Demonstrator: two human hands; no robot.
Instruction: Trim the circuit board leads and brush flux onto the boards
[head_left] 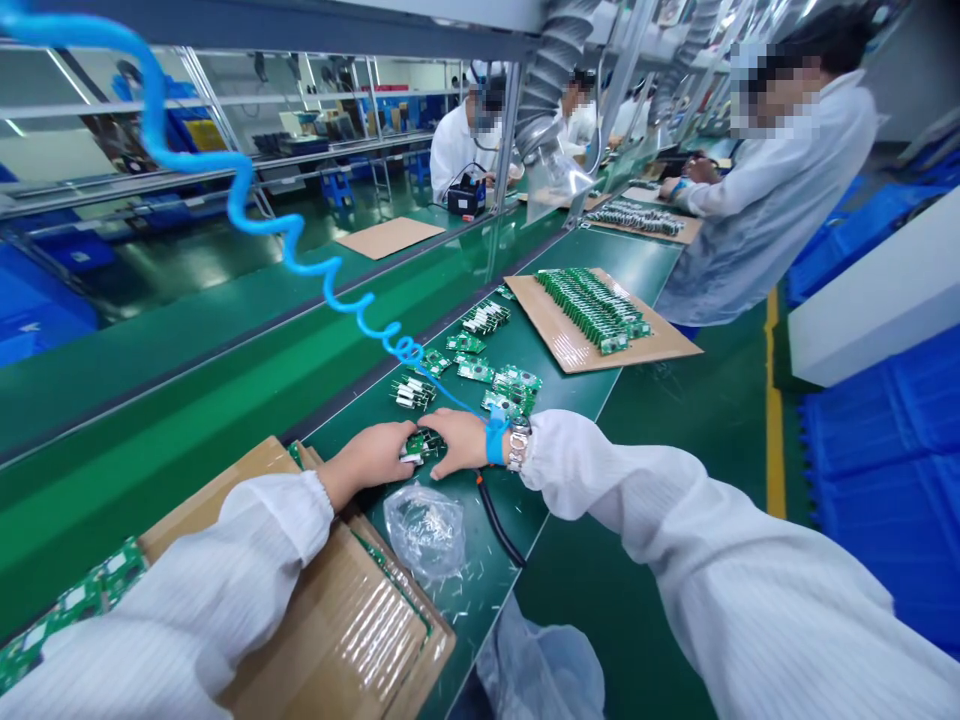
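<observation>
My left hand (379, 455) is closed on the near-left side of a small cluster of green circuit boards (420, 447) with white parts. From the other side my right hand (461, 440) curls its fingers and thumb round the same cluster; its fingertips are partly hidden. A blue wrist strap (496, 436) and a metal watch (518, 443) are on my right wrist. Just beyond the hands lie a group of boards with white parts (412, 392) and several loose green boards (474, 368). A clear plastic bag (426, 530) with small pale pieces sits just below my hands.
A blue coiled cord (300, 262) runs across to the wrist strap. Boards stand in rows on a cardboard sheet (660, 347). Stacked cardboard (337, 620) lies under my left forearm. A black-handled tool (499, 522) rests by the table edge. A co-worker (780, 190) stands at right.
</observation>
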